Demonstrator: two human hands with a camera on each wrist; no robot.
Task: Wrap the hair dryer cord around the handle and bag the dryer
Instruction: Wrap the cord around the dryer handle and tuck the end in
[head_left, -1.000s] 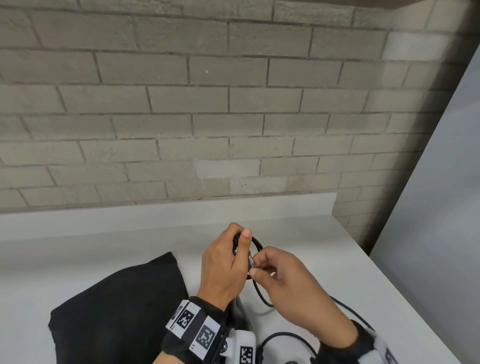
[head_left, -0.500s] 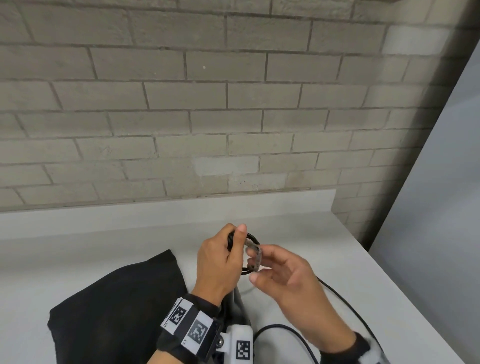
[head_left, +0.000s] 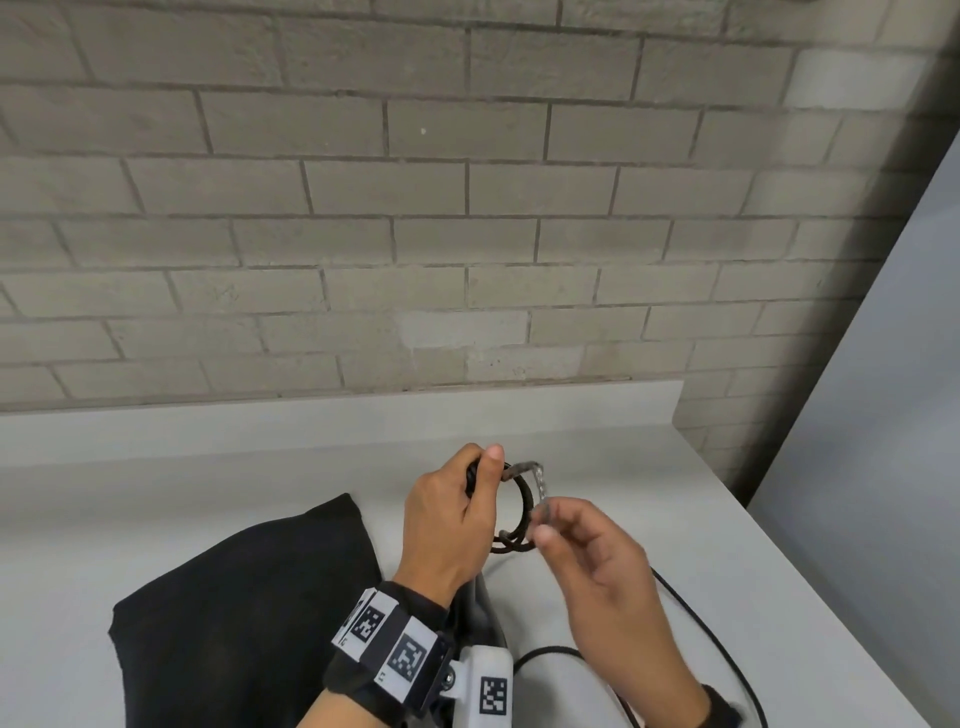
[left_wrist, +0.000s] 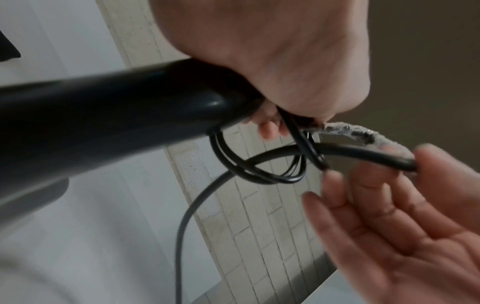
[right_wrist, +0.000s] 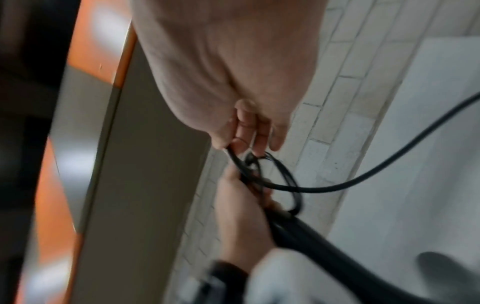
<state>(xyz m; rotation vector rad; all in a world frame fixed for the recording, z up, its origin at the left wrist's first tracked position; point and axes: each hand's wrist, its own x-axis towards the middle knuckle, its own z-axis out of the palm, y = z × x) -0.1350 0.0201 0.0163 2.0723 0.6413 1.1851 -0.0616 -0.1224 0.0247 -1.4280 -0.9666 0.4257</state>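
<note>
Left hand (head_left: 453, 525) wrapped round black dryer handle (left_wrist: 109, 115), raised over white counter (head_left: 597, 457). Right hand (head_left: 597, 566) pinching silvery twist tie (head_left: 537, 486) on black cord (left_wrist: 262, 174), small coiled loops at handle end. Black bag (head_left: 234, 613) beside, on counter.

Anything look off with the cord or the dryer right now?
Yes: a ragged, translucent tape-like strip sticks out from the black cord loops at the dark dryer handle's end. The left hand grips there; the right hand pinches the strip's free end.
</note>
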